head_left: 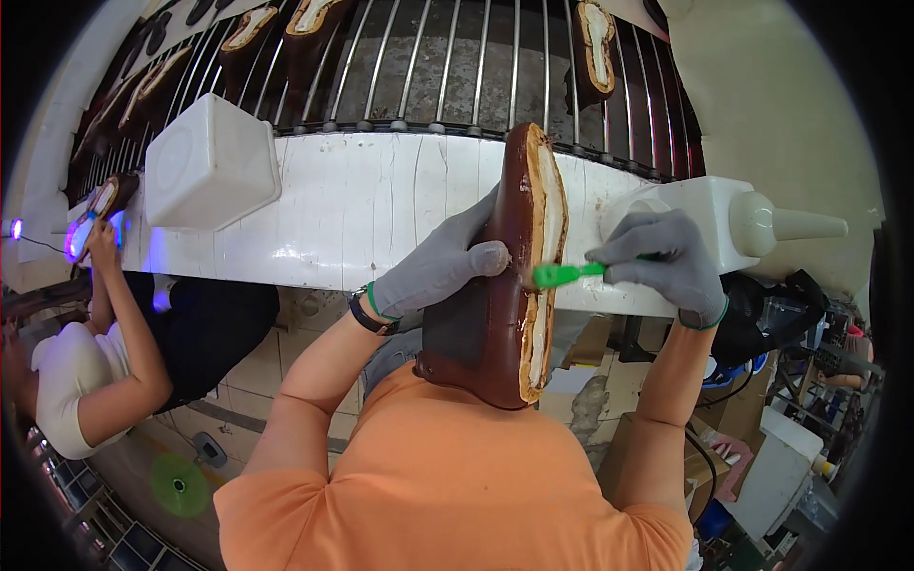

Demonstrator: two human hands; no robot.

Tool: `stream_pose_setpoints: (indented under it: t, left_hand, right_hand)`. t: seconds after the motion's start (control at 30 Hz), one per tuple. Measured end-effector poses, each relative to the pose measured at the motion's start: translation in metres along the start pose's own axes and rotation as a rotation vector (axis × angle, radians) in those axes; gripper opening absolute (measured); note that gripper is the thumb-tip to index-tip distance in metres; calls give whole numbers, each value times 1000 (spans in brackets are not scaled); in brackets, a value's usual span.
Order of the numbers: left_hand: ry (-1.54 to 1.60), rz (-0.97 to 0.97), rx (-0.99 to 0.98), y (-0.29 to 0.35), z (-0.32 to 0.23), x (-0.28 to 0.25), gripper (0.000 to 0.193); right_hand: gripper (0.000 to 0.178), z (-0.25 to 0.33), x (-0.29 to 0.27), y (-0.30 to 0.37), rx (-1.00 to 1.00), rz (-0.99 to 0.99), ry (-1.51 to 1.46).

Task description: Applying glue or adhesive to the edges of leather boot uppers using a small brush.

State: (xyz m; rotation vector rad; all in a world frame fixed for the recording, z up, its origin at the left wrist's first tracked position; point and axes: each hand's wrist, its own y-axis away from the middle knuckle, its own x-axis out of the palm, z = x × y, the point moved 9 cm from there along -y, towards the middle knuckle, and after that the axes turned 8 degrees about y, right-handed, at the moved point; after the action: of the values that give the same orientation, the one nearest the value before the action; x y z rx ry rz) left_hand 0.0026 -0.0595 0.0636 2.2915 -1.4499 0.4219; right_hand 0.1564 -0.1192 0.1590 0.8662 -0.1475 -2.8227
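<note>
A dark brown boot is held on its side in front of my chest, its unsoled bottom with a white middle and tan rim facing right. My left hand, in a grey glove, is closed round the boot's far side, thumb on the upper. My gloved right hand pinches a small green brush. The brush's head touches or nearly touches the rim of the boot's bottom at mid-length. The bristles are hard to make out.
A white ledge lies ahead, bearing a white box-shaped container and a white nozzled bottle. Beyond it, a metal roller rack carries more boots. At left, another person holds a boot in purple light.
</note>
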Motion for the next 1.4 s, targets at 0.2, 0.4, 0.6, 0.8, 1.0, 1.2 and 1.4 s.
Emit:
stream_pose_setpoints:
  t: [0.2,0.4,0.6,0.8,1.0,1.2,1.4]
  left_hand:
    - [-31,7,10,-1,-1,-1,129]
    - [-96,10,24,-3,-2,4,130]
    - [-39,-8,47,-3,-1,-1,126]
    - [16,-52,54,-2,-4,-8,119]
    - [12,-56,55,-4,-1,-10,115]
    - [34,-56,51,-6,1,-11,113]
    - [76,-38,12,-3,11,-13,111]
  right_hand:
    - [19,-1,-6,3,-27,-103,-17]
    - [18,-14,-36,-22,183,-341,113]
    - [22,-10,-13,-7,58,-110,3]
    - [25,4,21,14,-48,168,-93]
    - [22,-4,7,8,51,-35,-30]
    - [22,1,3,9,28,-62,24]
    - [22,15,27,18,-69,248,-76]
